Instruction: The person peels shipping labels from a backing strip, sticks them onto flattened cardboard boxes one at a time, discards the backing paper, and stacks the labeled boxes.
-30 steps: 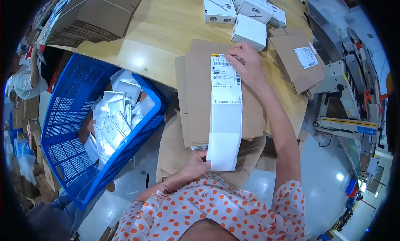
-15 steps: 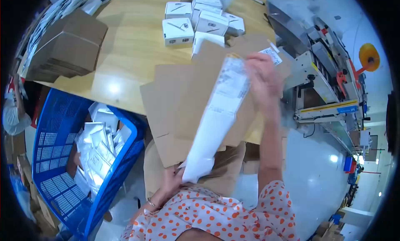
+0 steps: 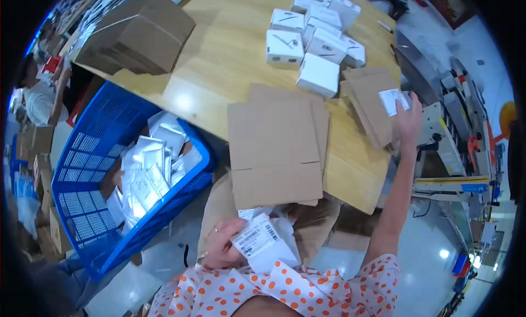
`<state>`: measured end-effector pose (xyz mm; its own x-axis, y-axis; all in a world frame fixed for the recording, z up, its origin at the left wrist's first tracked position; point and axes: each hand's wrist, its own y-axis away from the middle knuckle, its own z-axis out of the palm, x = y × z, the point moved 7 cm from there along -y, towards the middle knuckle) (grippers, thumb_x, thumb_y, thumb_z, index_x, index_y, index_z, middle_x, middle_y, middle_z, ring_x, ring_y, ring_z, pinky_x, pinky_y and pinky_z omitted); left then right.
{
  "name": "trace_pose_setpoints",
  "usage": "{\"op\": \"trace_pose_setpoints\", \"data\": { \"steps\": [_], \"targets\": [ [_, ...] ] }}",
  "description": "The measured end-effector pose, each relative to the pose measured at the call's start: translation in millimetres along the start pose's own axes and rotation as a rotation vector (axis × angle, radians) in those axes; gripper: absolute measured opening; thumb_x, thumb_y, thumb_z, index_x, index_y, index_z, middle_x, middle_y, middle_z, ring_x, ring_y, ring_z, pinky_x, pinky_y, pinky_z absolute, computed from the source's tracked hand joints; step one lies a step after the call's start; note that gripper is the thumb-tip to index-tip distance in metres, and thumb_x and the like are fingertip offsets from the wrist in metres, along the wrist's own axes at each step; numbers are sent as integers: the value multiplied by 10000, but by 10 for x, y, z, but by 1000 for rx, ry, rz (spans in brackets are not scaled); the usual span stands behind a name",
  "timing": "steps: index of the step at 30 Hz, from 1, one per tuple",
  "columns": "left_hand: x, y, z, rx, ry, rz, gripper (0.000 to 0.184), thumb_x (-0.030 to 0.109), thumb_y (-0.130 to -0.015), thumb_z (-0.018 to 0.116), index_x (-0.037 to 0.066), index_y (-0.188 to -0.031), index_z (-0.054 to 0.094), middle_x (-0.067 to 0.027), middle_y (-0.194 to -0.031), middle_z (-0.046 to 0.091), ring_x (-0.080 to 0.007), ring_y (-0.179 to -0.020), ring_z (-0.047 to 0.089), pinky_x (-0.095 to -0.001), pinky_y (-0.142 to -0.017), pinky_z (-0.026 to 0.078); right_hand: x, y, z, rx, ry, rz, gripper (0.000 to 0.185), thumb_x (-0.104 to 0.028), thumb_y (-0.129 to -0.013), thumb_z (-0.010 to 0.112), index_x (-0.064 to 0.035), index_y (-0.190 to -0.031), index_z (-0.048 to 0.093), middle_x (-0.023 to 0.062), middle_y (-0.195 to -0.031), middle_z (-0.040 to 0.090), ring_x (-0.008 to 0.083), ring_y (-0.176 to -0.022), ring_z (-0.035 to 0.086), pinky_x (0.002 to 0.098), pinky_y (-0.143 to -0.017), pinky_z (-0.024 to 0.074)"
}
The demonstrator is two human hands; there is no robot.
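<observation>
My left hand point(image 3: 223, 246) is down at my lap, fingers closed on a white strip of printed labels point(image 3: 256, 237) with barcodes, which hangs in folds over my lap. My right hand point(image 3: 409, 122) reaches out to the table's right edge. Its fingers lie over the edge of a white label point(image 3: 392, 100) stuck on a flat cardboard piece, on a small pile of flattened cardboard boxes point(image 3: 372, 111). Directly before me, another pile of flattened cardboard boxes point(image 3: 276, 147) overhangs the table's front edge.
Several small white printed boxes point(image 3: 319, 73) are stacked at the back of the table point(image 3: 219, 59). A strapped cardboard bundle point(image 3: 137, 35) stands far left. The blue basket point(image 3: 118, 256) at left holds silvery packets point(image 3: 150, 174). Another person point(image 3: 41, 98) is beyond it. Machinery point(image 3: 449, 152) stands right.
The label strip, earlier stretched up between both hands, now droops at my lap in my left hand. My right hand has moved right onto the labelled cardboard. The view has shifted.
</observation>
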<state>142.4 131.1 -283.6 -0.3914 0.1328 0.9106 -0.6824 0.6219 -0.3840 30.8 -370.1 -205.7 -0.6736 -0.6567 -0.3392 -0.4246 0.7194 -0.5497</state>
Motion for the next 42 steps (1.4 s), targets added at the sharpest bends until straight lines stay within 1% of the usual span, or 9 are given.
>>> {"op": "trace_pose_setpoints", "data": {
  "steps": [2,3,5,7,13,18,20,28,42],
  "targets": [
    [220,-309,71,-24,23,-29,318,2,-706,708,-16,-1013,629,-125,-974,640,-180,-774,590,-255,-653,475,-970,529,-171,-340,-579,38,412,-183,-843,603,2,-1207,546,133,-1192,578,245,-1070,553,322,-936,419],
    [288,-422,132,-53,62,-41,320,3,-711,710,-16,-1019,623,-112,-950,649,-162,-757,592,-239,-629,473,-1396,921,-194,-540,-868,-166,318,-119,-820,617,-10,-1119,618,93,-1153,601,202,-1047,556,298,-920,423],
    [242,-470,253,-72,110,-71,306,3,-717,709,-12,-1011,625,-104,-932,651,-151,-736,588,-230,-615,469,-2250,1543,-381,-947,-892,-292,267,-19,-765,648,12,-1030,645,91,-1041,629,208,-960,578,279,-845,445],
    [162,-475,355,-61,206,-113,277,3,-728,706,-5,-994,630,-87,-896,656,-131,-693,582,-212,-587,460,-2542,1874,-404,-961,-931,-629,257,14,-739,667,30,-994,642,101,-980,624,209,-854,585,279,-752,459],
    [-191,-312,443,-107,323,-303,249,14,-747,706,-4,-985,636,-49,-831,654,-87,-618,557,-187,-547,447,-2446,1931,-396,-888,-1058,-423,171,58,-725,658,38,-894,649,101,-907,621,187,-730,568,262,-643,461],
    [-278,-294,583,-18,535,-533,242,-3,-762,690,-6,-999,643,-34,-829,653,-69,-647,551,-182,-556,450,-2488,1799,-343,-821,-980,-510,146,63,-719,653,24,-860,648,97,-886,621,176,-730,564,252,-638,454],
    [-401,-162,633,-52,573,-629,243,-5,-764,689,-10,-1003,643,-35,-834,654,-70,-658,554,-182,-566,455,-2389,1697,-152,-887,-908,-268,115,55,-732,636,8,-836,643,86,-866,618,175,-734,552,253,-652,444],
    [-808,551,708,-256,616,-1204,226,-22,-781,663,-32,-1006,646,-57,-858,663,-91,-717,577,-191,-630,487,-2350,1078,725,-514,-797,-412,32,-13,-767,623,-10,-784,597,32,-904,599,169,-762,528,259,-688,418],
    [-982,731,660,-433,585,-1265,187,-36,-825,555,-43,-986,651,-56,-838,660,-102,-692,568,-207,-640,476,-2564,1041,891,-246,-466,-743,66,-21,-758,632,-20,-816,600,24,-936,627,205,-792,556,296,-726,441]
  ]
}}
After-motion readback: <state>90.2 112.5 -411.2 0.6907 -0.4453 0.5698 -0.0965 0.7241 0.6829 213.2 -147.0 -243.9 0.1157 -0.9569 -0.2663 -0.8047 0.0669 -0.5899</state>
